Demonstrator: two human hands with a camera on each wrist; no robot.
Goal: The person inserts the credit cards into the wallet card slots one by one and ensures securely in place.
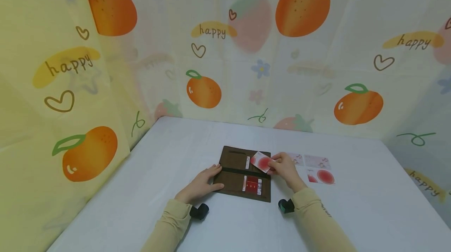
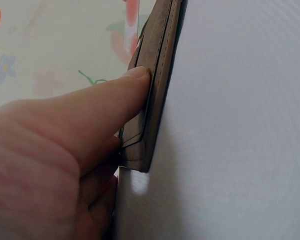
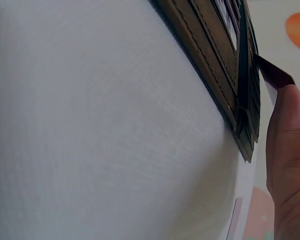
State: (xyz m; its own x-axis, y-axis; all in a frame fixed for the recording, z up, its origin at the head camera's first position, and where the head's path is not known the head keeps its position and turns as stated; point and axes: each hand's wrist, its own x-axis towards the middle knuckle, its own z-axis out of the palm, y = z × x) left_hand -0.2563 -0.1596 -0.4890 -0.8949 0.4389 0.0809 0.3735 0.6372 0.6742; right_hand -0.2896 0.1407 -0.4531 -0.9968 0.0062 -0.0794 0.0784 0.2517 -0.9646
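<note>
A brown wallet [image 1: 230, 183] lies unfolded on the table, cards showing in both halves. My left hand [image 1: 201, 183] rests on its left edge, fingers spread; in the left wrist view the thumb of the left hand [image 2: 65, 130] presses on the wallet [image 2: 152, 95]. Between thumb and fingers my right hand [image 1: 287, 169] pinches a pink-and-red card [image 1: 260, 162], tilted over the right part of the upper half. The right wrist view shows the card [image 3: 275, 75] edge-on at the wallet [image 3: 205, 55], held by the right hand [image 3: 290, 150].
To the right of the wallet lie more cards: a red-circle card [image 1: 321, 176], a pale pink card [image 1: 317, 162] and another pale card [image 1: 296, 159] partly behind my right hand. A printed cloth [image 1: 246, 67] hangs behind the white table [image 1: 148, 189].
</note>
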